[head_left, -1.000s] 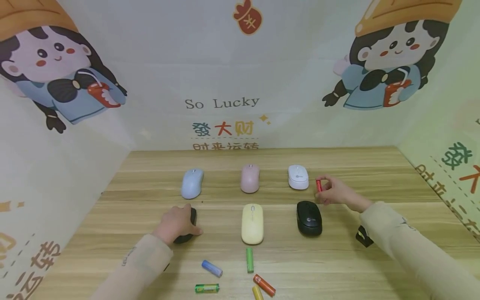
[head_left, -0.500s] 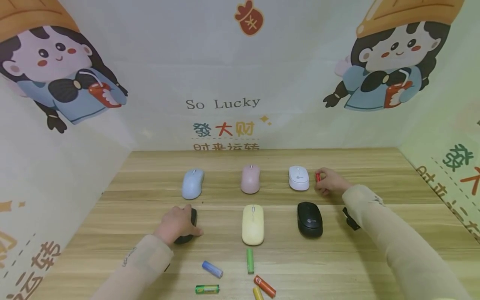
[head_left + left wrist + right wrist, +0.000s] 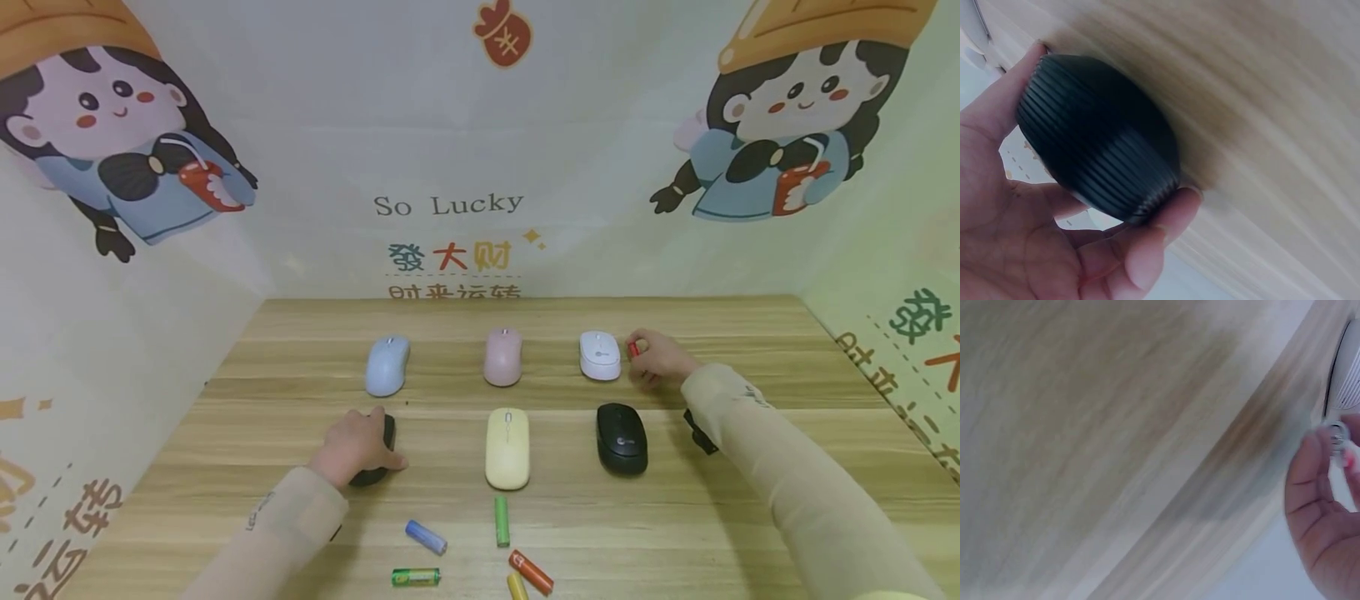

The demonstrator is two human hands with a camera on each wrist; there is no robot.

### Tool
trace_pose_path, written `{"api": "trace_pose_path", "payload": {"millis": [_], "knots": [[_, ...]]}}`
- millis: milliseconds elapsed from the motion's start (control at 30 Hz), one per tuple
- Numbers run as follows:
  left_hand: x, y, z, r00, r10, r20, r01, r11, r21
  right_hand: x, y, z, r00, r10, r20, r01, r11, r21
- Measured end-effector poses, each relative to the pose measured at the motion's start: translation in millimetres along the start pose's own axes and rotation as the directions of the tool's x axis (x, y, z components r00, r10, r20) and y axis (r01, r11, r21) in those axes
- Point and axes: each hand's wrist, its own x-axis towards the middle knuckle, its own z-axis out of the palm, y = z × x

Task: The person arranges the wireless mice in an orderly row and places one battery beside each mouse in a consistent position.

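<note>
My left hand (image 3: 354,448) grips a black computer mouse (image 3: 1097,137) by its sides, thumb and fingers at opposite edges. In the left wrist view its ribbed surface shows; from the head, my hand covers most of it. At the back right, my right hand (image 3: 660,358) pinches a small red battery (image 3: 633,349) between thumb and fingertips. Only the battery's pale end and a bit of red show in the right wrist view. A white mouse (image 3: 600,357) lies just left of the battery, with a narrow gap between them.
A blue mouse (image 3: 387,367), pink mouse (image 3: 502,358), yellow mouse (image 3: 507,450) and second black mouse (image 3: 622,439) lie on the wooden table (image 3: 450,500). In front are batteries: blue (image 3: 426,537), light green (image 3: 502,522), orange-red (image 3: 531,572), yellow (image 3: 517,587) and green-gold (image 3: 416,577). Printed cloth walls surround the table.
The right hand has moved back with the red battery, ending closer to the white mouse's right side. My left hand stays on its black mouse. The camera view has shifted slightly.
</note>
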Motion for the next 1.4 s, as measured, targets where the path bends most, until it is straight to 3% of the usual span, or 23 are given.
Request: {"api": "trace_pose_path", "payload": {"millis": [100,167,233,333,500,767,933,1067,1267,1400], "knots": [[0.4,-0.3,0.0,1.000,0.000,-0.001,0.000,1.000,-0.001,0,-1,2,0.992,-0.118,-0.033,0.118,0.993,-0.012],[0.8,-0.6,0.4,1.000,0.000,0.000,0.000,1.000,0.000,0,-2,4,0.976,-0.217,-0.019,0.216,0.975,-0.057],[1.3,-1.0,0.9,1.000,-0.001,0.003,0.001,1.000,0.001,0,-3,7,0.949,-0.314,0.027,0.314,0.939,-0.136],[1.9,-1.5,1.7,1.000,-0.004,0.007,0.004,1.000,-0.001,-3,-6,10,0.898,-0.424,0.118,0.440,0.857,-0.269],[2.5,-1.6,2.4,1.000,-0.006,0.009,0.006,1.000,-0.003,-9,-12,16,0.835,-0.503,0.222,0.547,0.717,-0.432],[1.3,-0.9,1.3,1.000,-0.007,0.009,0.007,1.000,-0.006,-17,-14,23,0.786,-0.546,0.290,0.606,0.588,-0.536],[0.5,-0.7,1.4,1.000,-0.005,0.006,0.005,1.000,-0.007,-16,-10,25,0.768,-0.565,0.303,0.621,0.538,-0.571],[1.5,-1.3,2.5,1.000,-0.007,0.005,0.007,1.000,-0.010,-15,-7,26,0.735,-0.605,0.307,0.651,0.502,-0.569],[2.3,-1.9,3.1,1.000,-0.003,-0.001,0.003,1.000,-0.016,-16,-5,26,0.691,-0.672,0.267,0.684,0.488,-0.543],[2.0,-1.5,2.5,1.000,-0.005,0.007,0.005,1.000,-0.013,-16,-5,25,0.688,-0.680,0.252,0.684,0.493,-0.537]]}}
